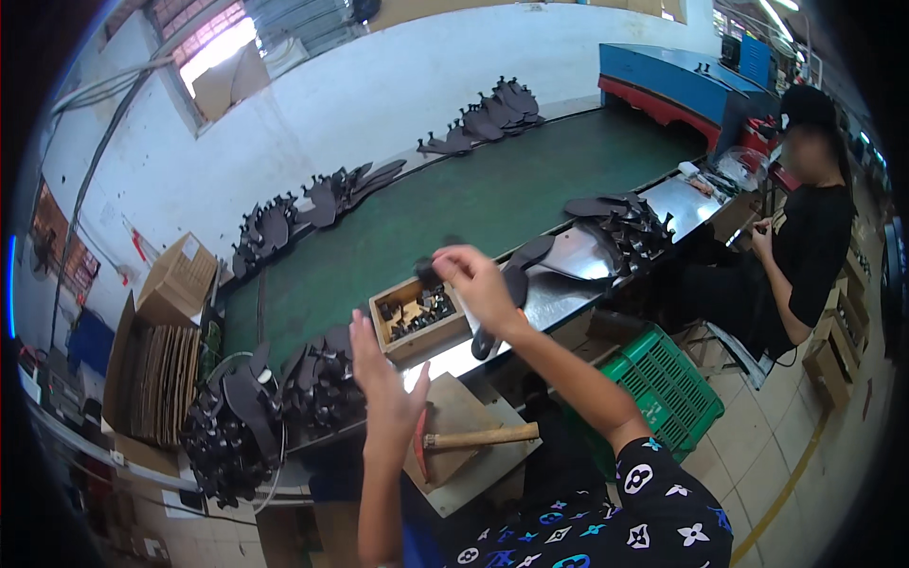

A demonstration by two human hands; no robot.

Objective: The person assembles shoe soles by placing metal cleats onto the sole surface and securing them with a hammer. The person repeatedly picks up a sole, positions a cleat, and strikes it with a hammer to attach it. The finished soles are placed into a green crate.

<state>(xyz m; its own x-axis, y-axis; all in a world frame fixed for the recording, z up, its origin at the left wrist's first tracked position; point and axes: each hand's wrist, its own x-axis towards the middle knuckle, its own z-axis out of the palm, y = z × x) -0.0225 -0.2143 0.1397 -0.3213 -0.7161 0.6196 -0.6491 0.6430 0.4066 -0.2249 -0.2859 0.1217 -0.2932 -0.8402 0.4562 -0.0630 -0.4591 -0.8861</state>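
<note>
My right hand (481,289) is raised over the right side of a small wooden box (426,350). Its fingers pinch a small dark piece (429,274), blurred, whose exact kind I cannot make out. Small black and metallic parts (434,308) lie inside the box. To the box's near left, my left hand (383,377) is held up with its fingers stretched and thumb apart, holding nothing. Below it a hammer (488,436) with a wooden handle and red head rests on a board (464,469). A dark shoe sole (532,252) lies just beyond my right wrist.
Heaped dark soles with heels lie at left (248,402) and right (625,227) of the bench. More stand along the green belt's (454,204) far edge. A green crate (658,383) stands at right, near a seated person (805,213). Cardboard boxes (175,279) are at left.
</note>
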